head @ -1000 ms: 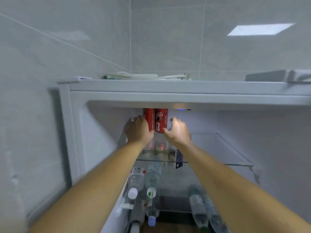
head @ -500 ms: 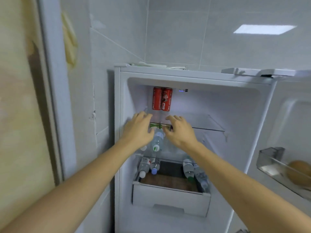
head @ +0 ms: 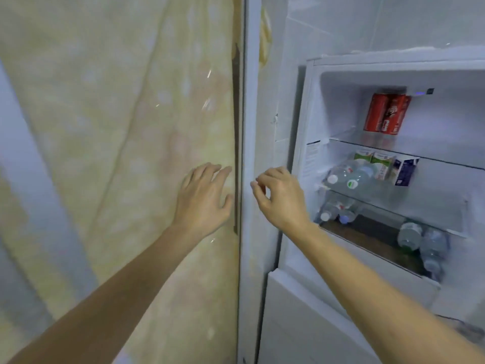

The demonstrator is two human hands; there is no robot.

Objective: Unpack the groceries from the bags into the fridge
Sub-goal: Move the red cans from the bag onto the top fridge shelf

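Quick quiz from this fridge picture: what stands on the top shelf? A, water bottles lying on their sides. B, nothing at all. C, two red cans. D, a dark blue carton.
C: two red cans stand upright side by side on the top shelf, while the dark blue carton and water bottles sit on the shelf below.

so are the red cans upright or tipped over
Upright: both red cans stand side by side on the top glass shelf of the fridge.

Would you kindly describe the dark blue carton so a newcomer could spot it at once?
Look inside the open fridge, at the middle glass shelf below the red cans. The blue carton stands rightmost, beside two green-topped cartons, and is the only dark one.
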